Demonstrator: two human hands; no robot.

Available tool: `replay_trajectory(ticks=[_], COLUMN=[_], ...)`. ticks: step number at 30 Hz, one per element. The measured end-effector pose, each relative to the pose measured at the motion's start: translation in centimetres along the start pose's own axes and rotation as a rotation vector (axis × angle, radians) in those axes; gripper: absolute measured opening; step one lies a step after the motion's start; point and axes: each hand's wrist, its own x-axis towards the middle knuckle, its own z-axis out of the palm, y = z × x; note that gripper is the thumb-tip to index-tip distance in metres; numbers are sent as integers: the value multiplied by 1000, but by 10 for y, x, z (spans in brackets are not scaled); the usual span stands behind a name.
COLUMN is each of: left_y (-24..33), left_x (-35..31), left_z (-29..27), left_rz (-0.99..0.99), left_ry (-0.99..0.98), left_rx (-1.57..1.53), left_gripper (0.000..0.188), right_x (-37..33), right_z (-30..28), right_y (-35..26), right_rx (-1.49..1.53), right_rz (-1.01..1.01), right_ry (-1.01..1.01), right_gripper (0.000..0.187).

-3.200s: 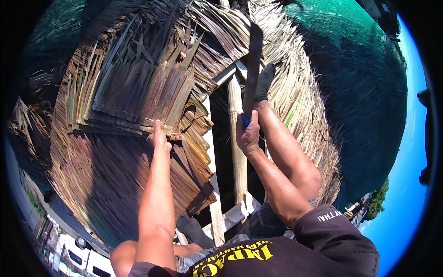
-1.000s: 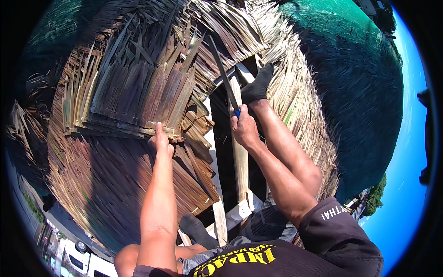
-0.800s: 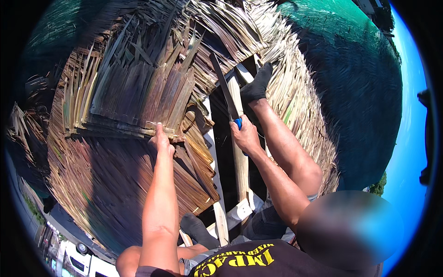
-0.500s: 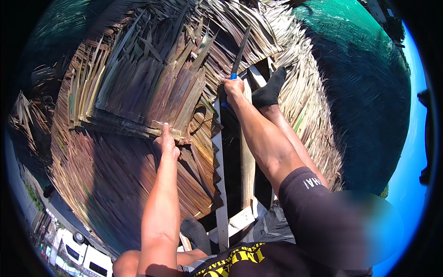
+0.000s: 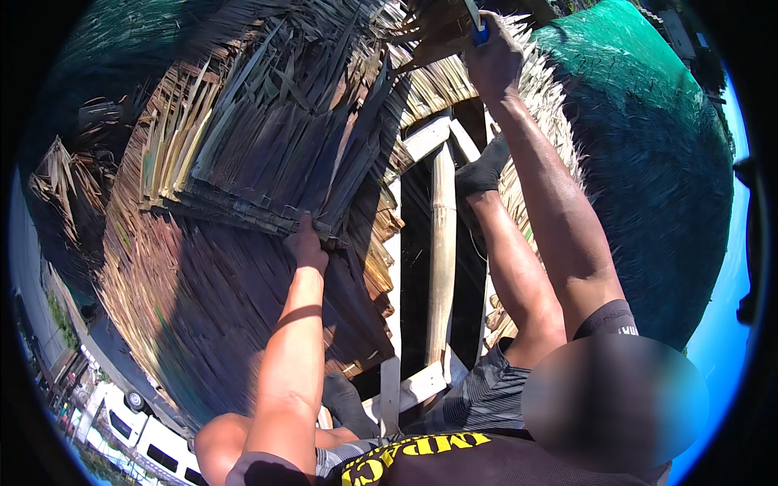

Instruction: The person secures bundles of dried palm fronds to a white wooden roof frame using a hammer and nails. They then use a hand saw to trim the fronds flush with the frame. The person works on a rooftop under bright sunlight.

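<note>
My left hand (image 5: pixel 307 245) grips the lower bound edge of a stack of dried palm-leaf thatch panels (image 5: pixel 271 166), its thumb lying over the edge. Raised high near the top of the view, my right hand (image 5: pixel 496 63) is closed round the blue handle (image 5: pixel 480 34) of a long-bladed knife. Only a short part of the blade shows, running up out of view. Beside that hand hangs a brown piece of thatch (image 5: pixel 438 34); I cannot tell whether the hand holds it too.
An opening with a pale bamboo pole (image 5: pixel 442 235) and white wooden strips (image 5: pixel 395 292) lies before me. My socked foot (image 5: pixel 484 170) rests at its far right edge. Laid thatch (image 5: pixel 203 300) slopes away left. Green netting (image 5: pixel 624 49) covers a roof at right; a white vehicle (image 5: pixel 154 441) stands far below.
My right hand has swung up and right with the knife, away from the far end of the opening. A thatch piece now shows beside it. My left hand stays on the panels, now shaded.
</note>
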Motion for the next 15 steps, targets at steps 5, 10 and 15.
replay_trajectory(ticks=[5, 10, 15], left_y=[14, 4, -15], left_x=[-15, -5, 3], left_z=[-2, -8, -21], left_rz=[-98, -129, -126], left_ry=[86, -4, -287], left_rx=[148, 8, -286], left_gripper=[54, 41, 36], right_x=[-126, -243, -281], right_z=[22, 56, 63], right_y=[-96, -169, -179], right_rx=[151, 209, 323], right_rz=[-301, -56, 111], right_ry=[-262, -718, -740], right_gripper=[35, 30, 29])
